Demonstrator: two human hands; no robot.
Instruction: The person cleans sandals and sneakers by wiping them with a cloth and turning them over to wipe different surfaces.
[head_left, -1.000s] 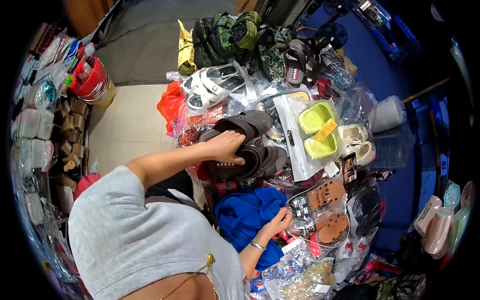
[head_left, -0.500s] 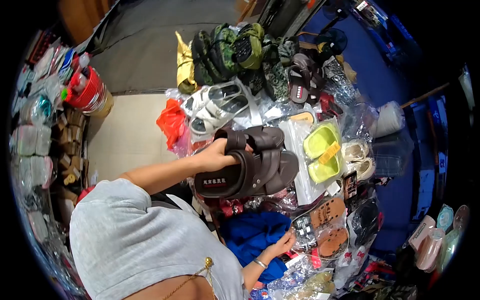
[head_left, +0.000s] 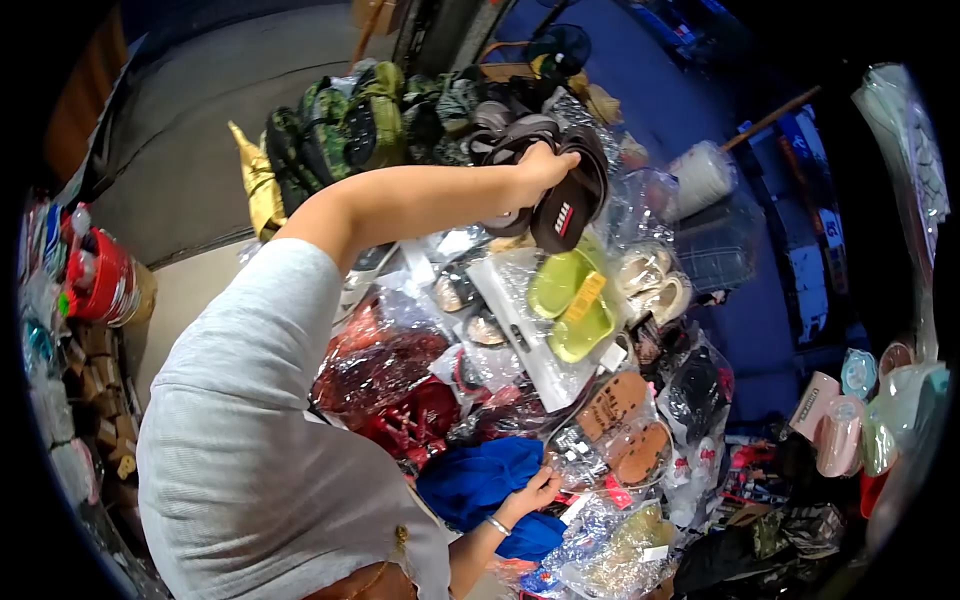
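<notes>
My left hand point(head_left: 548, 172) reaches far out over the pile and grips dark brown sandals point(head_left: 562, 222) by their straps. One sole faces me, with a small red and white label on it. More dark sandals point(head_left: 492, 150) lie against them, partly hidden by my hand. Close to my body, my right hand point(head_left: 530, 497), with a silver bracelet at its wrist, has its fingers pinched together at the edge of a blue cloth point(head_left: 480, 482). Whatever sits between those fingers is too small to make out. Beside it are brown sandals point(head_left: 612, 405) in clear plastic.
Yellow-green slippers point(head_left: 566, 300) lie on a white bag, with cream shoes point(head_left: 655, 285) to their right. Camouflage shoes point(head_left: 325, 130) line the far edge. Red items in clear plastic point(head_left: 385, 370) fill the near left. A red bucket point(head_left: 100, 275) stands at the left.
My left hand has moved away from me, from the near side of the pile to the dark sandals at the far side. My view has turned; my right hand stays by the blue cloth.
</notes>
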